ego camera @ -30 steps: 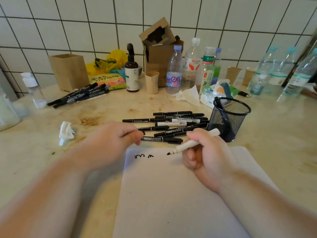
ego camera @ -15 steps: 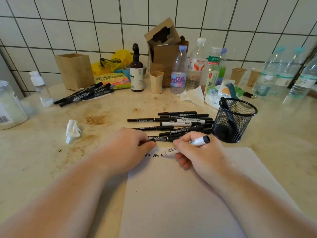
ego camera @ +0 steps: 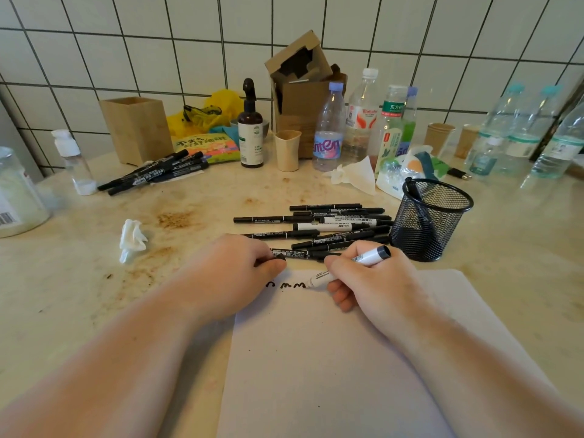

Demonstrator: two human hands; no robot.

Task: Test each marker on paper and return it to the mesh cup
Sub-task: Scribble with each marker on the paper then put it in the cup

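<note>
My right hand point(ego camera: 373, 279) grips a white marker point(ego camera: 363, 259) with a grey end, its tip down on the white paper point(ego camera: 331, 358) at the end of a black squiggle point(ego camera: 287, 285). My left hand point(ego camera: 230, 276) rests at the paper's top left corner and pinches a small black cap point(ego camera: 279, 257). Several black and white markers point(ego camera: 325, 229) lie in a loose pile just beyond my hands. The black mesh cup point(ego camera: 429, 218) stands upright to the right of the pile with a dark marker point(ego camera: 414, 188) leaning inside it.
A second bunch of black markers point(ego camera: 155, 175) lies at the back left by a wooden box point(ego camera: 136, 128). A crumpled tissue point(ego camera: 132, 238) sits left of my hands. Bottles point(ego camera: 328, 128), paper cups point(ego camera: 287, 150) and a cardboard box point(ego camera: 300, 90) line the tiled wall.
My right hand lowered the white marker from above the paper to its surface and drew more squiggle to the right. My left hand stayed at the paper's corner with the cap.
</note>
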